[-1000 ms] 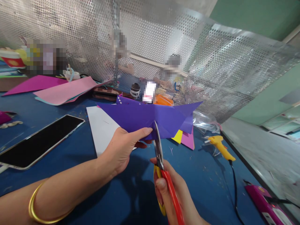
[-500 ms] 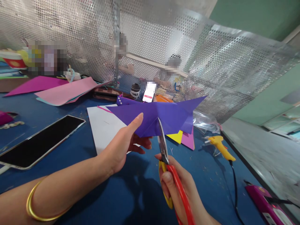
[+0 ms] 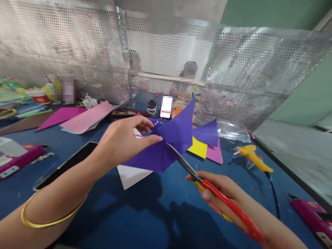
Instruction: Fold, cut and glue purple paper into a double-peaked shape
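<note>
Between thumb and fingers my left hand (image 3: 121, 140) pinches a sheet of purple paper (image 3: 178, 133), held up above the table and folded at an angle. My right hand (image 3: 220, 190) grips a pair of scissors (image 3: 228, 204) with red and yellow handles. Their blades meet the paper just right of my left thumb; the blade tips are partly hidden by it. Beneath lie a white sheet (image 3: 133, 176), a yellow piece of paper (image 3: 198, 148) and a pink-purple piece (image 3: 215, 154). Another purple piece (image 3: 207, 133) rests behind them.
A yellow glue gun (image 3: 252, 157) with a black cord lies at right, near a magenta power strip (image 3: 311, 216). A black-screened phone (image 3: 67, 166) lies under my left forearm. Pink sheets (image 3: 88, 116) are at back left. A perforated metal screen (image 3: 166, 45) stands behind, with people beyond.
The purple paper has been turned and tilted, its right point now raised. My left hand has shifted its grip on top of it. The scissors have swung to slant leftward, still at the paper.
</note>
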Motion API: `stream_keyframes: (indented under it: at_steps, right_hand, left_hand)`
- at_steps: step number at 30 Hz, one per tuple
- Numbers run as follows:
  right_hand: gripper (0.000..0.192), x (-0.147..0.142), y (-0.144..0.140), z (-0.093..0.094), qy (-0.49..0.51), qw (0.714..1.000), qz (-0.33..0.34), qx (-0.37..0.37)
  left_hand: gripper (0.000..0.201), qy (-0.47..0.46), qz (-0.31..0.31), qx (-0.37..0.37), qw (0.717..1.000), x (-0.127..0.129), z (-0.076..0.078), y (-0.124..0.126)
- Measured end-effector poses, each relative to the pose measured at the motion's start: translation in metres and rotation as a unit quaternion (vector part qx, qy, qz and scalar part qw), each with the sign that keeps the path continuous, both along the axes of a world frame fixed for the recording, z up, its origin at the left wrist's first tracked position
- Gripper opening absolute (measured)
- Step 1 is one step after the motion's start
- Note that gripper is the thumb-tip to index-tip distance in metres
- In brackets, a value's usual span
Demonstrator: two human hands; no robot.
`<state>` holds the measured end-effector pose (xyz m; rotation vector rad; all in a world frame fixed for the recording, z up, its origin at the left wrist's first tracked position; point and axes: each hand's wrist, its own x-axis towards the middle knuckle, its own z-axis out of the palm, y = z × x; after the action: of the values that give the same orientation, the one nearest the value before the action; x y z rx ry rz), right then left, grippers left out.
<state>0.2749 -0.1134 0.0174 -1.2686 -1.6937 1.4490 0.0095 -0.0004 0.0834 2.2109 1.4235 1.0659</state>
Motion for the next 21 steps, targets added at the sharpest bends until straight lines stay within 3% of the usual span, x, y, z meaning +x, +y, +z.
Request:
stream_keyframes:
  at_steps: [2,3,5,8,11,16,21]
  right_hand:
    - [0.050,0.005,-0.001,0.007,-0.016,0.999,0.025,-0.022]
    - [0.045,0.007,-0.001,0.011,-0.021,0.999,0.033,-0.033]
    - [0.040,0.010,-0.001,0.017,-0.035,0.997,0.034,-0.065]
    - [0.035,0.014,0.001,0.023,-0.058,0.993,0.048,-0.092]
    - [0.037,0.016,0.006,0.023,-0.083,0.991,0.080,-0.069]
    - [0.045,0.018,0.009,0.012,-0.099,0.987,0.113,-0.049]
    - [0.048,0.022,0.001,0.000,-0.082,0.995,0.046,-0.038]
  left_hand:
    - [0.043,0.011,-0.071,-0.125,0.990,0.001,-0.004,0.005]
    - [0.041,-0.006,-0.111,-0.212,0.971,0.001,-0.008,0.006]
    - [0.037,-0.080,-0.167,-0.371,0.910,0.002,-0.017,0.005]
    - [0.042,-0.209,-0.159,-0.501,0.825,0.002,-0.032,-0.001]
    - [0.040,-0.259,-0.127,-0.539,0.791,0.003,-0.041,-0.009]
    - [0.034,-0.263,-0.102,-0.533,0.798,0.009,-0.049,-0.015]
    - [0.039,-0.263,-0.097,-0.536,0.797,0.011,-0.057,-0.011]
